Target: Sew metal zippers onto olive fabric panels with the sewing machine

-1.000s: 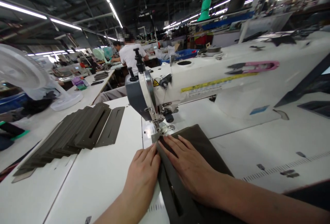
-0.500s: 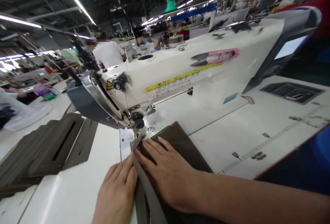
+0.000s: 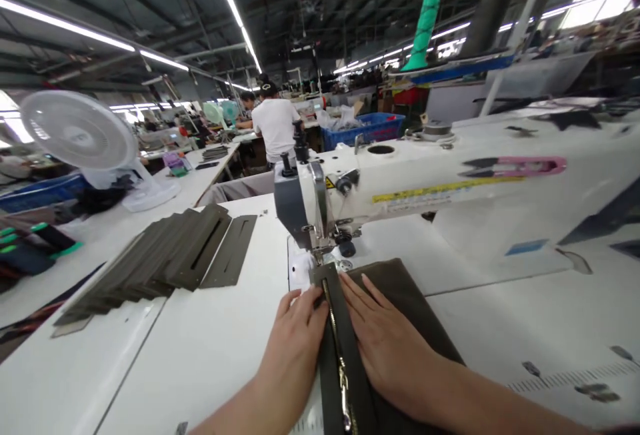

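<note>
Left hand and right hand lie open and flat on an olive fabric panel with a metal zipper, at the presser foot; a blue crate beyond holds white plastic bags.

pretty bright shop, long ceiling light tubes overhead, daylight blowing out the windows top right, faint shadow under the right hand, mild glare on the white counter, big fisheye bend at the edges, far end a bit soft
</note>
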`<state>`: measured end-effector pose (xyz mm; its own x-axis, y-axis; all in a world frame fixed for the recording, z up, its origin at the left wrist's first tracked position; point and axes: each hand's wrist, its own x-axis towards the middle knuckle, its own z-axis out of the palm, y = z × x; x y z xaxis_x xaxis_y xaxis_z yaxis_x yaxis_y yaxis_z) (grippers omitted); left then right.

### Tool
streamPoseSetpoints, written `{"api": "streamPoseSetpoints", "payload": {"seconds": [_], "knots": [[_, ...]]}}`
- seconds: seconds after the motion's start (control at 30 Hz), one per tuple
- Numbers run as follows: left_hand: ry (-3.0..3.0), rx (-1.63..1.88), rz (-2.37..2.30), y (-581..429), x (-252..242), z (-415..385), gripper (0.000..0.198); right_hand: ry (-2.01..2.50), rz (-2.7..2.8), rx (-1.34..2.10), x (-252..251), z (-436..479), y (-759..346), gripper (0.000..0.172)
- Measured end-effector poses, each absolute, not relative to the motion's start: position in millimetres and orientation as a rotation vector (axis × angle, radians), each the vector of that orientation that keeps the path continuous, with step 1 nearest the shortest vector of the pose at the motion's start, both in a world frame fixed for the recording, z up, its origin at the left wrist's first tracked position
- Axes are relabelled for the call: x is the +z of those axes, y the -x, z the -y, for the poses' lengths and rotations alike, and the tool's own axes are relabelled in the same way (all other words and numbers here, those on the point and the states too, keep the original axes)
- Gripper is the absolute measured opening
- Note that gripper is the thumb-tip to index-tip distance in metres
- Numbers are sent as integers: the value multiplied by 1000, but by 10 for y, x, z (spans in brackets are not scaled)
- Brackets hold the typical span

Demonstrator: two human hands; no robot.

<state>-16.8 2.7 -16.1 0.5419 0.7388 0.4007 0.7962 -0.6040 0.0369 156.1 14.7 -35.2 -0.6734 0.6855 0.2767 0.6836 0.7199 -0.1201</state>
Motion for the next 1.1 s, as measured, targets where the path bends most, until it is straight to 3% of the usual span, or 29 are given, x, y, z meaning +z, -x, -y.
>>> {"api": "streamPoseSetpoints", "payload": {"seconds": [0.57, 1.1], "knots": [[2636, -648, 1257, 157, -265, -352, 20, 969, 2683, -208, -375, -454, -1602, 50], [2641, -553, 1260, 150, -258, -370, 18, 1006, 2664, -90, -413, -464, -1610, 53]]}}
